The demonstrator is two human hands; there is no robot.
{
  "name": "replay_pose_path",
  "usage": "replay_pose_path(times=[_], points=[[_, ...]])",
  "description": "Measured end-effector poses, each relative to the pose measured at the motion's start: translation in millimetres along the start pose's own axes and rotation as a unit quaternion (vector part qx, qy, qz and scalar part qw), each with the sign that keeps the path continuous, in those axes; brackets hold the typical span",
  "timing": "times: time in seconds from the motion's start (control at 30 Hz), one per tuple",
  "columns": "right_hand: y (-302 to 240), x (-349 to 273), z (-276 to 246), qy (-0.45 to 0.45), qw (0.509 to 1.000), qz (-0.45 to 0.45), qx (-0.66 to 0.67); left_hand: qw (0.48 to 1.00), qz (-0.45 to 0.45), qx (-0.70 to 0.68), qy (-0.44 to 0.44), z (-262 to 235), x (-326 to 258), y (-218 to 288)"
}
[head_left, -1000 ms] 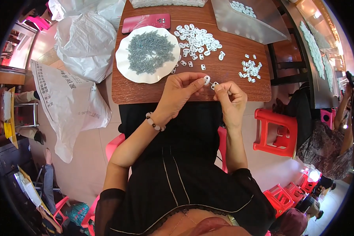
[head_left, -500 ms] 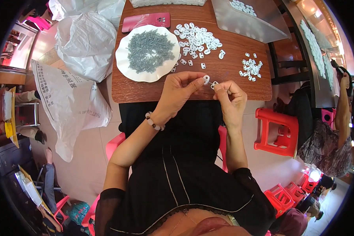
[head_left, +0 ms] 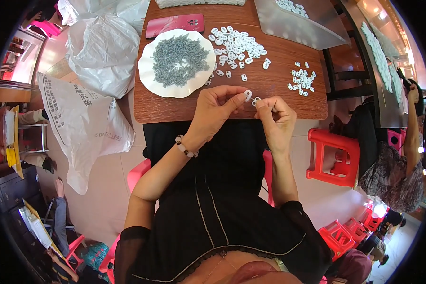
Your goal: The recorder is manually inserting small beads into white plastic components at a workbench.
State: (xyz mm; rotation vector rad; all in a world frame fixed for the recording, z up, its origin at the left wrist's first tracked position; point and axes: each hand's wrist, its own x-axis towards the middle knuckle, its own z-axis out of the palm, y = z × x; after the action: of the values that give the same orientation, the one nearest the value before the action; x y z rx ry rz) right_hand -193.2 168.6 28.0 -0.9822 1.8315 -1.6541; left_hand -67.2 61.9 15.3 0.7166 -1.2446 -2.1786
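On the far left of the brown wooden table point(head_left: 270, 80) sits a white scalloped plate point(head_left: 149, 83) heaped with small grey screws point(head_left: 180, 59), a loose pile of small white plastic pieces point(head_left: 234, 45) just right of it. At the near edge, the left hand point(head_left: 215, 111) pinches a small white plastic ring piece point(head_left: 247, 94) between thumb and forefinger. The right hand point(head_left: 277, 118), just beside it, is clamped on a tiny metal part point(head_left: 256, 101), the two parts nearly touching.
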Motion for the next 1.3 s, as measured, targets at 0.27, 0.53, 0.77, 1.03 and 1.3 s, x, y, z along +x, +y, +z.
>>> replay_pose_path(times=[0.27,0.53,0.77,1.03,1.3], points=[[-2,-2,1,-0.016,1.000,0.015,-0.004,0.999,0.027,0.028,0.001,5,-4,-2],[-1,-2,-5,-0.071,0.995,0.040,0.057,1.000,0.008,-0.003,-0.024,-1,-5,0],[-3,-6,-5,-0.097,0.982,0.070,0.145,0.999,-0.017,-0.022,-0.034,-4,-7,1],[1,-6,-6,-0.114,0.975,0.071,0.177,0.998,-0.022,0.004,-0.054,-4,-8,3],[5,0,-5,-0.143,0.959,0.028,0.243,0.997,-0.029,0.015,-0.068,-4,-9,9]])
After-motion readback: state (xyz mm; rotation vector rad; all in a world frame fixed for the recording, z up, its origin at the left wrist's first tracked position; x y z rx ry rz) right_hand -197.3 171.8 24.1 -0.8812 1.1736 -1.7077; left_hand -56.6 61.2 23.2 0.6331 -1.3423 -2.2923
